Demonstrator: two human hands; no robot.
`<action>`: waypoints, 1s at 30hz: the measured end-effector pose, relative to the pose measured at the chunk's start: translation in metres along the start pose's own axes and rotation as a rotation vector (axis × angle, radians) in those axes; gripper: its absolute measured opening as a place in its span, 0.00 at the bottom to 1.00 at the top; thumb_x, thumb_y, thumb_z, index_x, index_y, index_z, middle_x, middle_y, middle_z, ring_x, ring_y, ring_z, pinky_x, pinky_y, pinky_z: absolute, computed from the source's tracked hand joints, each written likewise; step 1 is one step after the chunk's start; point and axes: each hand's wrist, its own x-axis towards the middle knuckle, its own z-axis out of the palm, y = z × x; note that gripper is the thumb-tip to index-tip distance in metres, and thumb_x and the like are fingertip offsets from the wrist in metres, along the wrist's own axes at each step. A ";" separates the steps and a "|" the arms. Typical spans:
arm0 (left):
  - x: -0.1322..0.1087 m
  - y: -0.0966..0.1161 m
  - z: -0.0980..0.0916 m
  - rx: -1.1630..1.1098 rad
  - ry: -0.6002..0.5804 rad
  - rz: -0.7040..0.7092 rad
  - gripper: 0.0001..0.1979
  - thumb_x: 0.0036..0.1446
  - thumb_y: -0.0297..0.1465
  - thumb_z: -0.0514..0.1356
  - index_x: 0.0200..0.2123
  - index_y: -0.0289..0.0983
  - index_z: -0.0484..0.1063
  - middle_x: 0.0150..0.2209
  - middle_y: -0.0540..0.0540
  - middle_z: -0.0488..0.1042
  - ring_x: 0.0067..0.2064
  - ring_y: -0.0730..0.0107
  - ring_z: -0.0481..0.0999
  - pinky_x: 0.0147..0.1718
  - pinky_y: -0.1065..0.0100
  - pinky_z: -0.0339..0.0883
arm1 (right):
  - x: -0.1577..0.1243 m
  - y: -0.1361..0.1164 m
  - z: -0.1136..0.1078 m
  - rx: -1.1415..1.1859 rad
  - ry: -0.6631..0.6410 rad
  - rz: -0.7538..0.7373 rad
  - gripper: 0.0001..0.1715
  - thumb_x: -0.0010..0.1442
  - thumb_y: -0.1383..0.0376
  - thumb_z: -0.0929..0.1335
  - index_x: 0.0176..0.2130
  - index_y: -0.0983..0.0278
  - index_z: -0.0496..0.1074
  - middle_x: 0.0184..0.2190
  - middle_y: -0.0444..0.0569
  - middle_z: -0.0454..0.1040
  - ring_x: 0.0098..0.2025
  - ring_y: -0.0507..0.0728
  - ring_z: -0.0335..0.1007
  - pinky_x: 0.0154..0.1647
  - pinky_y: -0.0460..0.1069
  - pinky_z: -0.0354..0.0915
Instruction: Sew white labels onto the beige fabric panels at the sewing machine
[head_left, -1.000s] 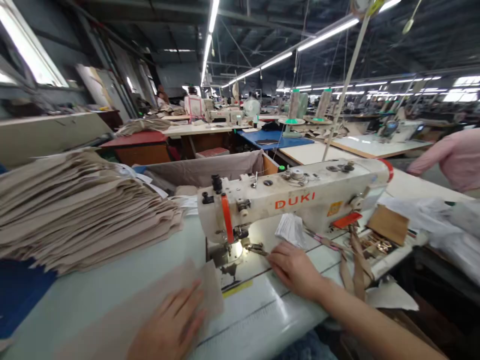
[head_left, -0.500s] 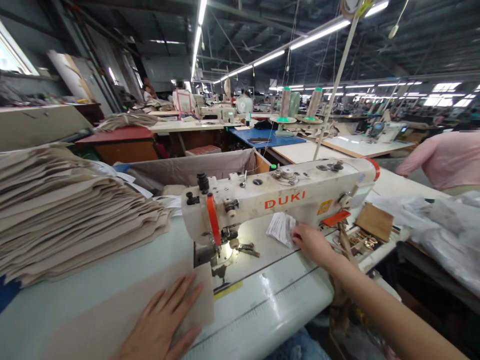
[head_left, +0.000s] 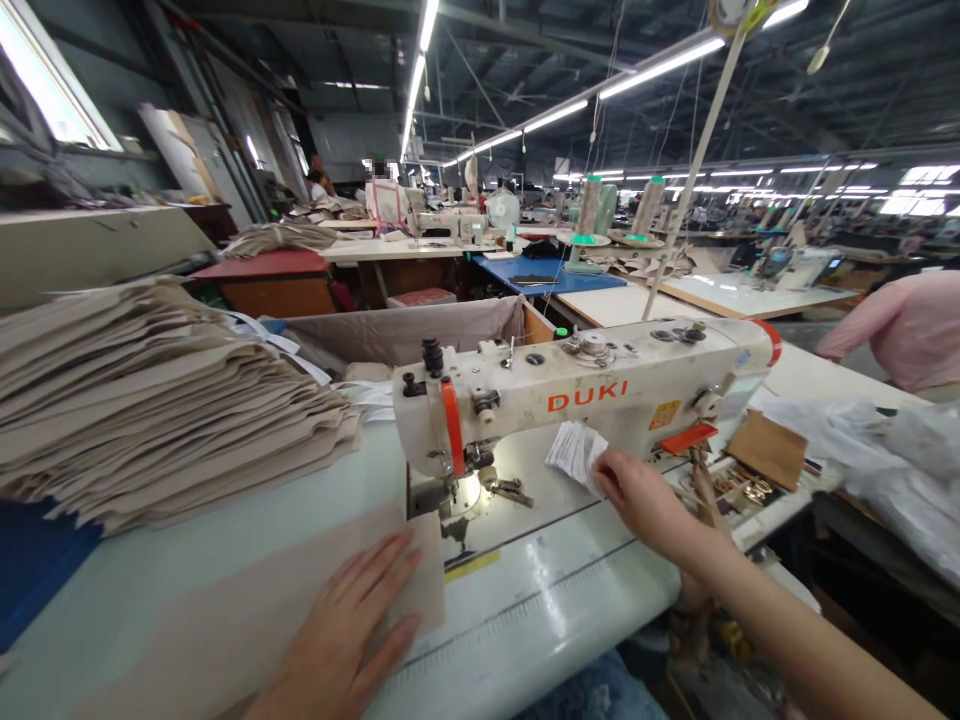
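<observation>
My left hand point(head_left: 346, 632) lies flat, fingers stretched out, on a beige fabric piece point(head_left: 247, 610) spread on the pale table, its corner near the needle of the white DUKI sewing machine point(head_left: 577, 395). My right hand point(head_left: 637, 497) reaches under the machine arm and its fingertips pinch a small stack of white labels point(head_left: 574, 450) lying on the machine bed.
A tall stack of beige cut pieces point(head_left: 150, 400) fills the table's left. A brown cardboard piece point(head_left: 769, 450), straps and metal buckles point(head_left: 739, 490) lie right of the machine. A person in a pink sleeve point(head_left: 900, 325) works at far right. More sewing tables stand behind.
My right hand moved from the needle area rightward to the white labels and now pinches them. My left hand stays flat on the fabric.
</observation>
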 end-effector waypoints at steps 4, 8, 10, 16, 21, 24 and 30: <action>0.017 0.056 -0.004 -0.777 -0.090 -0.493 0.27 0.57 0.49 0.54 0.54 0.42 0.70 0.55 0.42 0.73 0.57 0.55 0.69 0.58 0.55 0.60 | -0.029 -0.060 0.009 0.321 -0.072 -0.136 0.06 0.62 0.71 0.61 0.33 0.63 0.65 0.31 0.48 0.71 0.34 0.55 0.68 0.35 0.48 0.61; 0.033 0.092 0.003 -1.480 -0.212 -0.787 0.29 0.48 0.51 0.63 0.47 0.36 0.73 0.43 0.40 0.78 0.44 0.57 0.77 0.46 0.59 0.69 | -0.051 -0.122 0.046 0.422 -0.099 -0.266 0.07 0.61 0.74 0.62 0.35 0.64 0.66 0.35 0.50 0.71 0.38 0.57 0.68 0.38 0.49 0.62; 0.033 0.093 0.004 -1.533 -0.180 -0.855 0.26 0.44 0.49 0.66 0.39 0.34 0.75 0.35 0.42 0.79 0.37 0.63 0.77 0.39 0.65 0.69 | -0.056 -0.139 0.062 0.442 -0.063 -0.279 0.07 0.61 0.74 0.62 0.35 0.64 0.66 0.35 0.51 0.71 0.38 0.58 0.67 0.39 0.50 0.61; 0.016 0.060 -0.004 -1.262 -0.147 -0.909 0.24 0.38 0.50 0.66 0.25 0.34 0.71 0.22 0.50 0.73 0.25 0.72 0.68 0.26 0.71 0.60 | -0.052 -0.148 0.067 0.783 -0.092 -0.272 0.08 0.58 0.75 0.65 0.31 0.63 0.67 0.31 0.44 0.68 0.35 0.53 0.65 0.36 0.47 0.60; 0.016 0.049 -0.024 -1.031 -0.324 -0.820 0.19 0.38 0.48 0.61 0.23 0.36 0.69 0.19 0.51 0.72 0.24 0.70 0.69 0.27 0.69 0.60 | -0.035 -0.143 0.063 0.923 -0.135 -0.134 0.10 0.55 0.69 0.68 0.40 0.64 0.67 0.33 0.44 0.69 0.32 0.52 0.65 0.30 0.46 0.59; 0.016 0.047 -0.032 -0.853 -0.350 -0.741 0.15 0.45 0.43 0.57 0.25 0.36 0.71 0.18 0.52 0.71 0.24 0.69 0.69 0.26 0.70 0.60 | -0.025 -0.143 0.072 1.009 -0.289 -0.123 0.04 0.55 0.67 0.67 0.29 0.65 0.69 0.24 0.42 0.68 0.26 0.51 0.63 0.27 0.45 0.57; 0.007 0.034 -0.024 -0.262 0.074 -0.332 0.15 0.55 0.34 0.54 0.43 0.36 0.73 0.38 0.43 0.79 0.39 0.61 0.77 0.39 0.63 0.70 | -0.008 -0.143 0.094 1.332 -0.447 0.121 0.19 0.48 0.52 0.72 0.27 0.64 0.67 0.18 0.40 0.69 0.20 0.50 0.64 0.22 0.45 0.59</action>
